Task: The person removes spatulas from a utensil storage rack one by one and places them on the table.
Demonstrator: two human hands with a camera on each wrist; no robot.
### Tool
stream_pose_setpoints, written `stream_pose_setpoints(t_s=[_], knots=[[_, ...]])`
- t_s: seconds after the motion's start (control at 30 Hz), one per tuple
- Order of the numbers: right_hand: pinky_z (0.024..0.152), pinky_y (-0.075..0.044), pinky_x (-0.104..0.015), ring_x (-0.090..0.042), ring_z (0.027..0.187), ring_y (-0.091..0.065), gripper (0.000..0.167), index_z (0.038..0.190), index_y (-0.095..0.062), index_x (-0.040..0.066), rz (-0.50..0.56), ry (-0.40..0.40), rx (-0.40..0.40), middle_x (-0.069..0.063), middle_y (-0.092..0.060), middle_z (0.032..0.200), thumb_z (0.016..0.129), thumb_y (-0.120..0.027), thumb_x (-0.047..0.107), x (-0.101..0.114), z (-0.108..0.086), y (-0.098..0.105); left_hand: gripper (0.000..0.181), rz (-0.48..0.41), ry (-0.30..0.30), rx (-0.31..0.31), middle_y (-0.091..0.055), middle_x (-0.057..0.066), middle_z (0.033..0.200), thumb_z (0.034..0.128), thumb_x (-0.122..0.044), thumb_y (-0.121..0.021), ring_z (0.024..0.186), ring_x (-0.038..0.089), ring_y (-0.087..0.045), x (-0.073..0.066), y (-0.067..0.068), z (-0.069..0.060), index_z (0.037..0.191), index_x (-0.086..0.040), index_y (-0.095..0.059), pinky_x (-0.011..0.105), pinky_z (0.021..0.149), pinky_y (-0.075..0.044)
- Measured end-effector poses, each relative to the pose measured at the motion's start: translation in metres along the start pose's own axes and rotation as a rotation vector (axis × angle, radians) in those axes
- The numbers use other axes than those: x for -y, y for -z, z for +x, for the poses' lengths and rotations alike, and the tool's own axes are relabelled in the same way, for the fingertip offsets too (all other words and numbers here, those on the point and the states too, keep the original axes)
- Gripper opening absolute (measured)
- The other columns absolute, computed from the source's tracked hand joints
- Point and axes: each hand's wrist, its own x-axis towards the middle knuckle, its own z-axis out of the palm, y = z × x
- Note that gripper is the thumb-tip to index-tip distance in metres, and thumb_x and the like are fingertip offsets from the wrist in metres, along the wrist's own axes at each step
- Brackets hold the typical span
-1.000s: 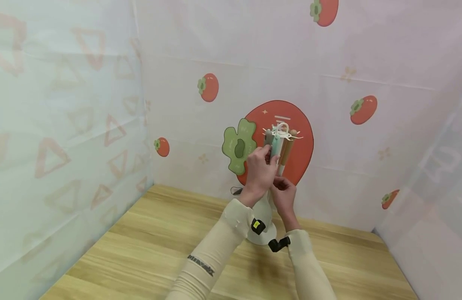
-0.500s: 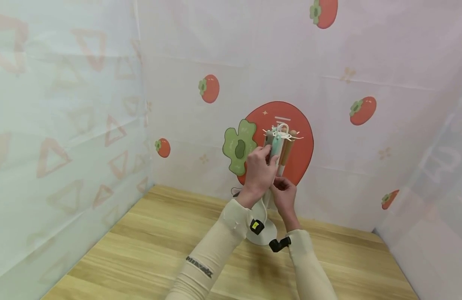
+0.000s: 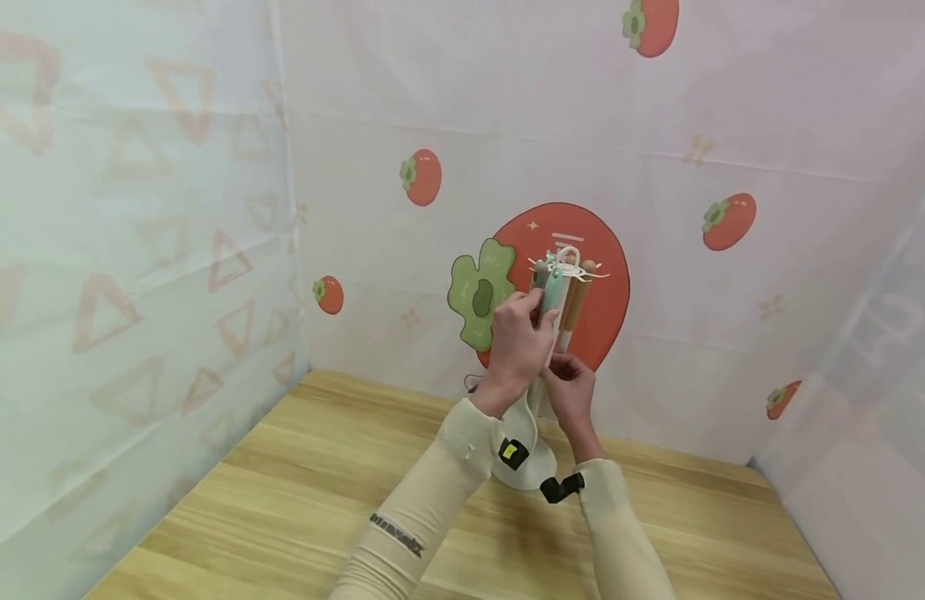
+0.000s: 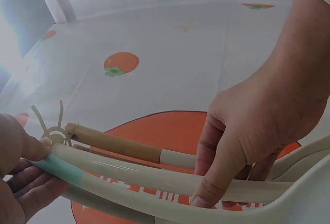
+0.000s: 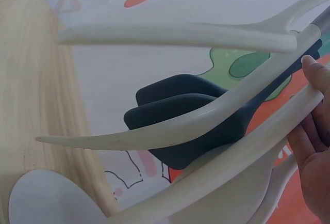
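Observation:
A white utensil stand [image 3: 547,462] with a round base and a ring of hooks [image 3: 567,271] stands by the back wall. My left hand [image 3: 518,342] pinches the mint-green handle [image 4: 64,171] of a white kitchen utensil close under the hooks. Lower down, my right hand [image 3: 571,390] grips the stand's white pole [image 5: 242,144]. Brown-handled utensils [image 3: 577,302] and a grey-handled one [image 3: 539,275] hang around the pole. Dark utensil heads [image 5: 178,108] and pale ones show in the right wrist view. My left hand hides part of the mint handle in the head view.
The stand's base [image 5: 49,201] rests on a wooden table [image 3: 297,492], near its back edge. A white patterned sheet [image 3: 372,250] with printed red fruit covers the back wall. Similar sheets hang at both sides.
The white head of the mint-handled utensil has turned, showing a narrower outline between my forearms than a second ago. Both hands keep nearly the same places.

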Motion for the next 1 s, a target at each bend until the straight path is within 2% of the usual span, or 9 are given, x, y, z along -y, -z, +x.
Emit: stream_pose_setpoints(t_s=[0.23, 0.5, 0.73, 1.0], knots=[[0.062, -0.052, -0.017, -0.007, 0.070, -0.061, 0.017, 0.096, -0.071, -0.011, 0.009, 0.016, 0.012, 0.005, -0.068, 0.080, 0.087, -0.078, 0.001, 0.002, -0.001, -0.001, 0.018, -0.028, 0.004, -0.010, -0.066, 0.011, 0.087, 0.0920, -0.004, -0.073, 0.078, 0.016, -0.066, -0.002, 0.004, 0.000, 0.108, 0.002, -0.073, 0.018, 0.067, -0.055], [0.061, -0.052, -0.019, -0.008, 0.069, -0.061, 0.020, 0.096, -0.070, -0.013, 0.007, 0.015, 0.011, -0.001, -0.067, 0.078, 0.087, -0.078, 0.003, 0.002, -0.002, 0.000, 0.017, 0.002, -0.039, -0.066, -0.065, 0.012, 0.082, 0.0905, -0.005, -0.075, 0.073, 0.019, -0.065, 0.000, 0.012, 0.004, 0.105, 0.003, -0.074, 0.020, 0.062, -0.053], [0.061, -0.053, -0.018, -0.007, 0.070, -0.062, 0.023, 0.097, -0.071, -0.013, 0.004, -0.011, -0.002, -0.001, -0.068, 0.077, 0.086, -0.081, 0.005, 0.002, -0.002, -0.002, 0.015, -0.009, -0.054, -0.054, -0.064, 0.012, 0.084, 0.0902, -0.004, -0.076, 0.070, 0.017, -0.065, 0.003, 0.018, 0.006, 0.103, 0.004, -0.074, 0.016, 0.061, -0.052], [0.060, -0.052, -0.019, -0.008, 0.069, -0.063, 0.021, 0.095, -0.071, -0.013, 0.011, 0.003, 0.003, -0.001, -0.068, 0.076, 0.086, -0.080, 0.004, 0.000, -0.001, -0.003, 0.015, 0.009, -0.046, -0.045, -0.065, 0.013, 0.085, 0.0916, -0.006, -0.075, 0.071, 0.017, -0.068, 0.007, 0.026, 0.006, 0.103, 0.004, -0.074, 0.016, 0.063, -0.054]])
